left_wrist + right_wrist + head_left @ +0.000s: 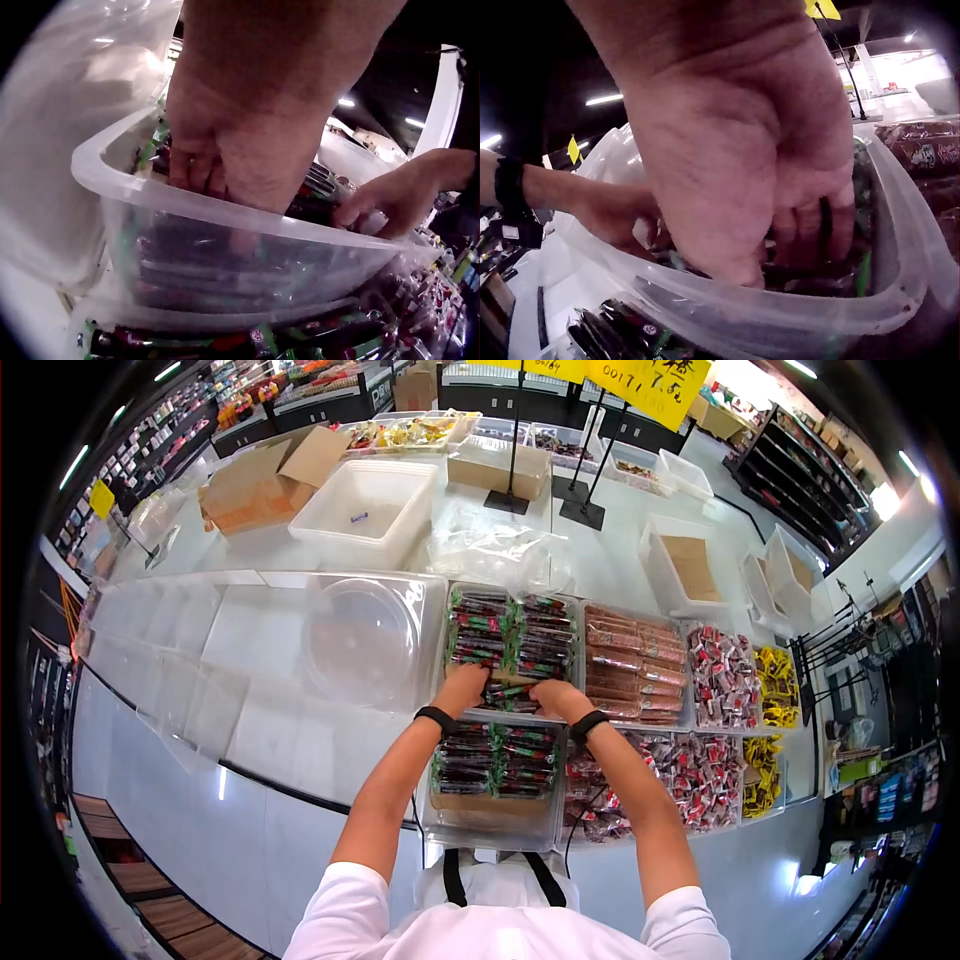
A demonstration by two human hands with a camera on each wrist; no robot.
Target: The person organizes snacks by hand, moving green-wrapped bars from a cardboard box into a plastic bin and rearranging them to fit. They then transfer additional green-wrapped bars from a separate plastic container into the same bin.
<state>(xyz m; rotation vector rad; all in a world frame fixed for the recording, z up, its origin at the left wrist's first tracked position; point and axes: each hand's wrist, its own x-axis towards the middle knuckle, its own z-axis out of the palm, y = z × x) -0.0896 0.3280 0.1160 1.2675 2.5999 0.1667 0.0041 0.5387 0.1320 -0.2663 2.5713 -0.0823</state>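
Dark packets with green ends fill a clear plastic bin, with brown cardboard showing near its front. My left hand reaches inside at the left and holds the left end of a few packets by the front wall. At their right end, my right hand grips them, its thumb at the front and fingers pointing down behind in the right wrist view. The fingertips of both hands are partly hidden among the packets. A second bin of similar packets stands nearer my body.
Bins of reddish-brown packs, red-and-white sweets and yellow sweets stand to the right. A round clear lid lies left. Behind are a white tub, plastic bags, a cardboard box and sign stands.
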